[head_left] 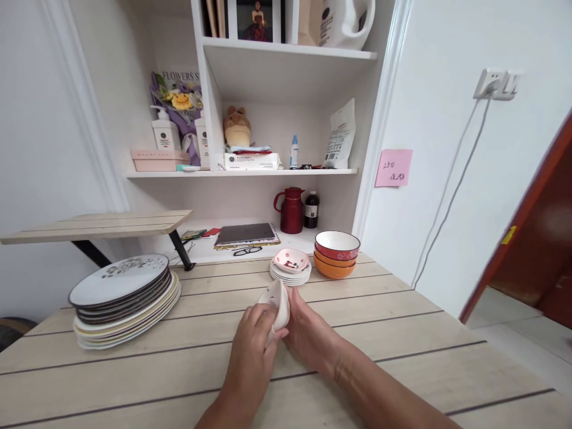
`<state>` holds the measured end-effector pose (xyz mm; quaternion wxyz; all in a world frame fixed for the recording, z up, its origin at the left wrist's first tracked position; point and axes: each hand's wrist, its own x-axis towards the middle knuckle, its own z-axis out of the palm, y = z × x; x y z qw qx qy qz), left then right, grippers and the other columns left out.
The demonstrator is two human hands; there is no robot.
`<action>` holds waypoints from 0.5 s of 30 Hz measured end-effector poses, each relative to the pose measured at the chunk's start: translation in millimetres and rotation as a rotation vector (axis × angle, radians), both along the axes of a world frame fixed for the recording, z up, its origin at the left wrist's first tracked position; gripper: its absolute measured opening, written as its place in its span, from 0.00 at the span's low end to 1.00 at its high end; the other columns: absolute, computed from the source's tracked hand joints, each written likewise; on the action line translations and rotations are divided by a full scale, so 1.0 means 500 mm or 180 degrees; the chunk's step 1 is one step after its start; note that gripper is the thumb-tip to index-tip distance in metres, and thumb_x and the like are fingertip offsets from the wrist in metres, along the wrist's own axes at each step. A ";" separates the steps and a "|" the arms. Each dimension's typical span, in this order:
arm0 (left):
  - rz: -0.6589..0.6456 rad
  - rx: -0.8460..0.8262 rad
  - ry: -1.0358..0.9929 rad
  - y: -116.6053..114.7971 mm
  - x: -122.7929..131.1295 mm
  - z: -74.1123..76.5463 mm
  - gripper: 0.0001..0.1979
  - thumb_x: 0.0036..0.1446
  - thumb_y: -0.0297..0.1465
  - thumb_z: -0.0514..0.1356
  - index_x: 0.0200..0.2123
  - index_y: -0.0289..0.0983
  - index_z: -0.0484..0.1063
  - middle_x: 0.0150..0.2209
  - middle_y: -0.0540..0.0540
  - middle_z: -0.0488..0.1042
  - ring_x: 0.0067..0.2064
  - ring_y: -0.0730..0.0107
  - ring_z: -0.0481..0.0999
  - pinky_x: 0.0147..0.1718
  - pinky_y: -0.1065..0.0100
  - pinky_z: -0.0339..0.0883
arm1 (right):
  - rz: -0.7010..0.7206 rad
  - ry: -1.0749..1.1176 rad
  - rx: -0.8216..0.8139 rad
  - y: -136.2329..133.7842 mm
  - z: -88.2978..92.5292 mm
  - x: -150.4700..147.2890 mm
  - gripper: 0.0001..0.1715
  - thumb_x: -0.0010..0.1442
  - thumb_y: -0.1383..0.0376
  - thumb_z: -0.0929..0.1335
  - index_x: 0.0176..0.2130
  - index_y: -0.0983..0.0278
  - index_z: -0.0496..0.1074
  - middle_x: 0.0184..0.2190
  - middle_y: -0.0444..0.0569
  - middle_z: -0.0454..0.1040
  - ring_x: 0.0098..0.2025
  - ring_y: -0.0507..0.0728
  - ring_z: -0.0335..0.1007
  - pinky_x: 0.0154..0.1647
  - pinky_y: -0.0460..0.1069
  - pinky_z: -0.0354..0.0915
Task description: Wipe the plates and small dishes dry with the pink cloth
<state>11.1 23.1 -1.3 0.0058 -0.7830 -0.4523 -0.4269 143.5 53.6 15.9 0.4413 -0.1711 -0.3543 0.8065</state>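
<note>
A small white dish with a little coloured print is held up on its side, above the wooden table. My left hand grips its near left edge, fingers over the inner face and thumb low. My right hand presses against the dish's outer right side; some of its fingers are hidden behind the dish. Just beyond the hands stands a stack of small white plates, topped by a pink patterned dish. To its right, a red-patterned bowl sits on orange bowls.
At the left is a tall stack of large plates, near a raised wooden shelf on black legs. Behind the table lie a closed laptop and glasses. A red thermos jug stands beside a dark bottle.
</note>
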 end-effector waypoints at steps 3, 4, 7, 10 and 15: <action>-0.0034 -0.0085 -0.0013 0.002 -0.001 -0.008 0.14 0.60 0.25 0.53 0.49 0.39 0.66 0.45 0.43 0.71 0.47 0.63 0.70 0.44 0.58 0.69 | -0.0257 0.0051 0.0172 -0.014 0.001 -0.008 0.42 0.55 0.52 0.71 0.63 0.48 0.52 0.47 0.44 0.73 0.46 0.55 0.68 0.44 0.48 0.62; -0.0050 -0.0071 0.0005 0.003 -0.001 -0.010 0.16 0.60 0.24 0.53 0.51 0.39 0.66 0.46 0.43 0.71 0.47 0.62 0.69 0.45 0.57 0.69 | -0.0253 0.0062 0.0228 -0.019 0.002 -0.009 0.48 0.53 0.54 0.72 0.65 0.47 0.47 0.47 0.44 0.73 0.46 0.56 0.69 0.46 0.49 0.62; -0.0036 -0.0006 -0.0067 0.002 -0.001 -0.013 0.18 0.59 0.23 0.52 0.53 0.39 0.64 0.47 0.42 0.70 0.49 0.62 0.69 0.47 0.56 0.68 | -0.0204 0.0121 0.0404 -0.028 0.006 -0.011 0.56 0.52 0.56 0.74 0.66 0.46 0.39 0.48 0.46 0.72 0.48 0.56 0.69 0.53 0.53 0.58; 0.0033 0.0026 -0.0257 -0.001 0.000 -0.010 0.17 0.59 0.23 0.51 0.51 0.40 0.65 0.46 0.43 0.70 0.48 0.63 0.70 0.46 0.58 0.69 | -0.0204 0.0120 0.0546 -0.030 0.004 -0.015 0.59 0.50 0.57 0.75 0.66 0.46 0.37 0.48 0.46 0.72 0.50 0.57 0.68 0.58 0.56 0.54; 0.0006 0.0092 -0.0247 -0.003 0.002 -0.004 0.15 0.59 0.24 0.52 0.49 0.40 0.65 0.46 0.44 0.70 0.48 0.64 0.70 0.47 0.57 0.69 | -0.0360 0.0128 0.0573 -0.032 -0.006 -0.020 0.54 0.51 0.59 0.74 0.66 0.49 0.42 0.47 0.46 0.72 0.51 0.57 0.68 0.59 0.55 0.53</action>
